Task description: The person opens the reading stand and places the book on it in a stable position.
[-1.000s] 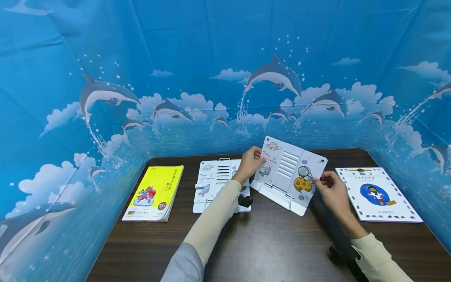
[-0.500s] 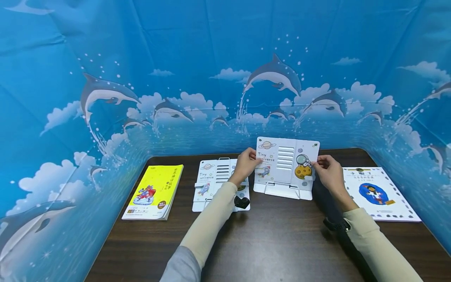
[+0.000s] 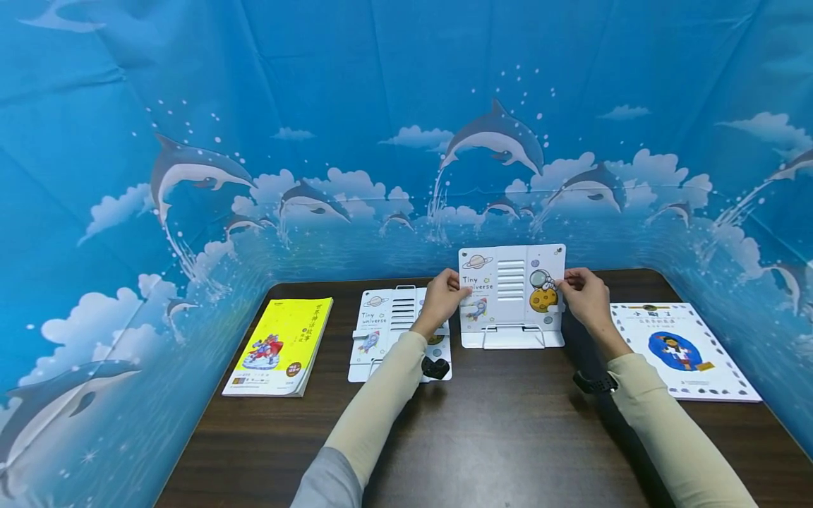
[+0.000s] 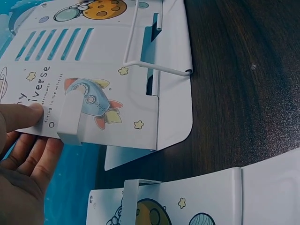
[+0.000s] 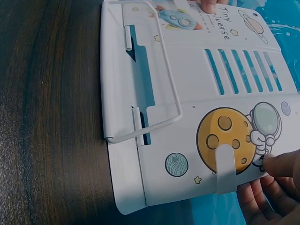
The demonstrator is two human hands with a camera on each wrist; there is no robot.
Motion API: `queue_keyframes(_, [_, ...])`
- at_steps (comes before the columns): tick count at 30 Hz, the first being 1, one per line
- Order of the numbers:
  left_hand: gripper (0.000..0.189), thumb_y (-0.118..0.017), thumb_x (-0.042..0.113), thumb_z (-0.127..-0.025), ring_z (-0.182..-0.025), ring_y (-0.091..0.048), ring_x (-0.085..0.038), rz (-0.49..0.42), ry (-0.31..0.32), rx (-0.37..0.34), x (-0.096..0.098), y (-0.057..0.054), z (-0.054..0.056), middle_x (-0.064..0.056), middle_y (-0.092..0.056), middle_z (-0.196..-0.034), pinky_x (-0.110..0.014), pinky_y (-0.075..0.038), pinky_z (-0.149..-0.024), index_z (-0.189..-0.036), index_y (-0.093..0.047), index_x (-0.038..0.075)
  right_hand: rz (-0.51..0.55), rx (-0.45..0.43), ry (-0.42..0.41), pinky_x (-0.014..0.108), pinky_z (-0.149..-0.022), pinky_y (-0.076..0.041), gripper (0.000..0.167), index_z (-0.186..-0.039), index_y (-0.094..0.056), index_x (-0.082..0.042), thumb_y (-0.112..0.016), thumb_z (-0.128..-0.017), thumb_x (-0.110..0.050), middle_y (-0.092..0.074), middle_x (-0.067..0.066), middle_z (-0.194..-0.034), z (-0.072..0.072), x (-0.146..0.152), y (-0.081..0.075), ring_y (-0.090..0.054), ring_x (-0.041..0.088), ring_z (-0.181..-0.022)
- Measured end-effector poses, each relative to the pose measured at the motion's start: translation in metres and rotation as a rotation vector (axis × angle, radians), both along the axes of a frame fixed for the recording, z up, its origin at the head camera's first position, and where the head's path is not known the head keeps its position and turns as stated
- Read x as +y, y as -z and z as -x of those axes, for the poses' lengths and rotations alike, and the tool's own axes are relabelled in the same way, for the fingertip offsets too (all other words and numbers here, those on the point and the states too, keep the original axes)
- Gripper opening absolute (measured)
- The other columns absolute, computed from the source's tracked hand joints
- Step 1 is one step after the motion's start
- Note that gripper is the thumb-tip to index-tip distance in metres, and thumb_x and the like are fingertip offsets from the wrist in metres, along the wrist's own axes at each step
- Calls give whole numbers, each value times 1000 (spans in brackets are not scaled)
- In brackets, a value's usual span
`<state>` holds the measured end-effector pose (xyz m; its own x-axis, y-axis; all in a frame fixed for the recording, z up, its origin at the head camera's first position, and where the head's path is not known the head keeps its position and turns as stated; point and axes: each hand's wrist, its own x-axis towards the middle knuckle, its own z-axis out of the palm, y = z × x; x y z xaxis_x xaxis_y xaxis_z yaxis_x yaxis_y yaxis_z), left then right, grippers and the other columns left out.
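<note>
A white book stand [image 3: 512, 293] with planet and astronaut prints is propped upright at the back of the dark table, its wire bracket at the bottom front. My left hand [image 3: 441, 302] pinches its left edge, thumb on the printed front and fingers behind. On the opposite edge my right hand [image 3: 586, 300] pinches beside the astronaut print, thumb in front. Both wrist views show the plate's slots and its small side clips [image 5: 226, 168]. A second, matching book stand [image 3: 375, 331] lies left of it, partly covered by my left arm.
A yellow book [image 3: 279, 346] lies at the table's left side. At the right lies a white-covered book [image 3: 682, 353] with a blue oval picture. Behind the table [image 3: 508, 437] hangs a blue dolphin-printed cloth [image 3: 356, 92].
Both hands have turned the held book stand from a tilt to level and shifted it slightly left and back, more upright. The other stand and the books have stayed put.
</note>
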<state>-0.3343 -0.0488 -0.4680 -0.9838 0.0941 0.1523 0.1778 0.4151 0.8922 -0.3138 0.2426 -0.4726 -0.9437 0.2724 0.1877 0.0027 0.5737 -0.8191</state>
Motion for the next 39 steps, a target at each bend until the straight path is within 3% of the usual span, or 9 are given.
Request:
queue_keyframes(3, [17,-76,12,-99,-85,-63,-12,-3,1,-4,0,0,1,-7,-66,-98,-24,-54,-73,-109,-65,5,5,-13,-8,30,-82,-54,37,-136,-61,7,-63,-108,-17,-68,28,-127,0,0,-2,-67,39,-114])
queue_keyframes(9, [16,-74,12,-101,-85,-63,-13,16,7,7,-1,-1,4,-7,-65,-99,-24,-53,-73,-111,-64,5,11,-10,-10,25,-80,-52,38,-137,-61,7,-63,-108,-19,-67,28,-127,0,-1,-6,-66,40,-116])
queue_keyframes(19, [17,-73,13,-102,-87,-62,-13,17,0,-7,-1,0,4,-7,-64,-101,-25,-53,-75,-114,-64,6,-37,-14,-58,44,-88,-57,37,-135,-60,8,-61,-109,-18,-67,30,-126,-3,1,-8,-66,42,-114])
queue_keyframes(25, [21,-71,14,-103,-92,-63,-15,35,7,-4,-3,0,-1,-8,-65,-107,-28,-55,-80,-121,-64,5,-145,-27,-95,46,-83,-56,31,-129,-63,7,-63,-106,-14,-68,31,-122,-19,13,-2,-66,43,-109])
queue_keyframes(31, [23,-67,7,-101,-99,-64,-21,48,-82,71,-6,-5,-17,-10,-67,-110,-31,-55,-85,-124,-64,4,-199,-35,-83,36,-72,-49,32,-123,-65,9,-65,-105,-17,-67,36,-122,-42,56,3,-66,50,-106])
queue_keyframes(34, [21,-66,5,-99,-94,-65,-20,47,-124,106,-3,-9,-28,-10,-69,-106,-30,-54,-83,-120,-66,3,-257,-71,-48,48,-74,-51,33,-121,-64,12,-64,-104,-17,-66,40,-123,-52,88,6,-64,56,-109])
queue_keyframes(39, [17,-64,7,-99,-83,-63,-12,44,-75,107,5,-15,-44,-7,-70,-99,-24,-52,-76,-115,-68,5,-359,-203,-4,69,-88,-48,45,-125,-56,20,-61,-103,-19,-57,47,-126,-68,138,10,-56,64,-112])
